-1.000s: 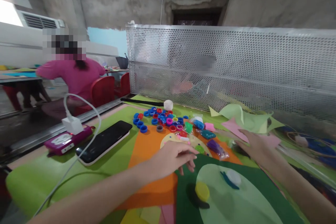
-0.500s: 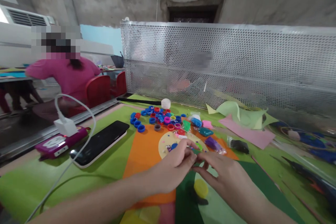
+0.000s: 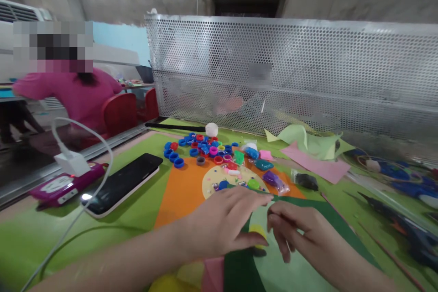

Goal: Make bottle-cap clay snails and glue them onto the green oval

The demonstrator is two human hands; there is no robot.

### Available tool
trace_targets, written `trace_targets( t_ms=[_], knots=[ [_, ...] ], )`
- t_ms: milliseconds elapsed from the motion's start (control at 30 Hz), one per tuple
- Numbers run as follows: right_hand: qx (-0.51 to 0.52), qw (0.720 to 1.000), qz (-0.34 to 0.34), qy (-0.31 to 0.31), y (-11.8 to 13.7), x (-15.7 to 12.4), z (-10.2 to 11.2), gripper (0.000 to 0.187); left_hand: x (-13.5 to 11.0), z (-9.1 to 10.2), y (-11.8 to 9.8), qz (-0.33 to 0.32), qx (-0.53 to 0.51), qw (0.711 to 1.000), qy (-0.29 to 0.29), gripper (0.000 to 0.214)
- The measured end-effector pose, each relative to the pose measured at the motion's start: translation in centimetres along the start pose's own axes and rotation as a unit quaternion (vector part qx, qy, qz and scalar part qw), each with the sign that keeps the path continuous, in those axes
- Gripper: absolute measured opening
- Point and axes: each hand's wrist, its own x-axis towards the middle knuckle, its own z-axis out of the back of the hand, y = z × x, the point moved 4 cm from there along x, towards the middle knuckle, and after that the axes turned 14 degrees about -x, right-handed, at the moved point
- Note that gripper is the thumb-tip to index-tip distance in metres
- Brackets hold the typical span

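Observation:
My left hand stretches its fingers out flat, palm down, above the paper, with nothing visible in it. Facing it, my right hand hangs with loosely bent, separated fingers; no object shows between them. Under the left thumb lies a yellow round piece, partly hidden. Beneath both hands is a dark green sheet bearing a pale green shape. Just beyond my left fingers, a cream paper circle with small coloured clay pieces rests on an orange sheet.
Behind the circle lie several coloured rings and wrapped clay packets. To the left are a black phone and a purple power bank with a white cable. A glue gun lies right. A perforated metal screen stands behind.
My hands, close together with fingertips meeting before, have separated. The left fingers have straightened out, and the right ones have loosened. The view has shifted slightly.

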Motion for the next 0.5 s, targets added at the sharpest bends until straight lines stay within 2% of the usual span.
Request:
trace_targets(
  t_ms=[67,267,400,500],
  knots=[
    [0.066,0.997,-0.009,0.034,0.2,-0.1,-0.2,0.031,-0.2,-0.2,-0.3,-0.064,0.040,0.997,-0.020,0.042],
    [0.078,0.995,0.015,0.056,0.5,0.1,-1.0,0.033,-0.9,-0.7,-0.2,-0.094,0.056,0.990,-0.086,0.047],
    [0.053,0.997,0.012,0.059,0.6,0.0,-1.3,0.034,-1.1,-0.9,0.0,-0.053,-0.007,0.994,-0.091,0.051],
    [0.003,0.999,0.014,0.035,0.6,-0.1,-1.2,0.034,-1.0,-1.0,0.6,0.027,-0.097,0.992,-0.078,0.059]
  ],
)
